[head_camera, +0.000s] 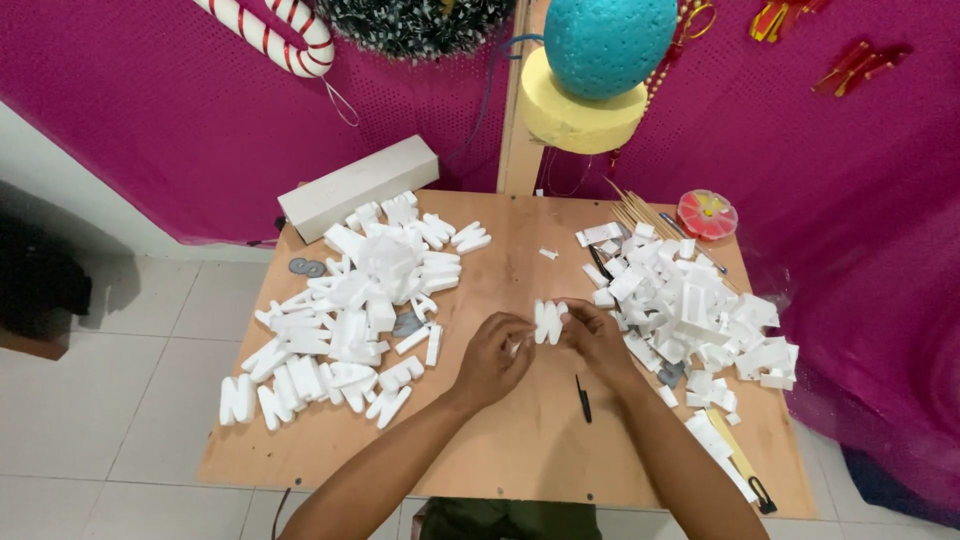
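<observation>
Pinching a small white foam letter (548, 320) between them near the middle of the tabletop (520, 450), left hand (492, 358) and right hand (597, 338) both grip it, foam letter heap (350, 310) toward the left edge, foam scrap pile (690, 310) toward the right edge, black tool (584, 398) just beside the right wrist.

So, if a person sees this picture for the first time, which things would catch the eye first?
Probably the two heaps of white foam cut-out pieces on the wooden board table: one heap at the left, one at the right. Between them the left hand and right hand hold a small white foam piece. Above, a big teal foam ball sits on a yellow foam disc against magenta fabric.
</observation>
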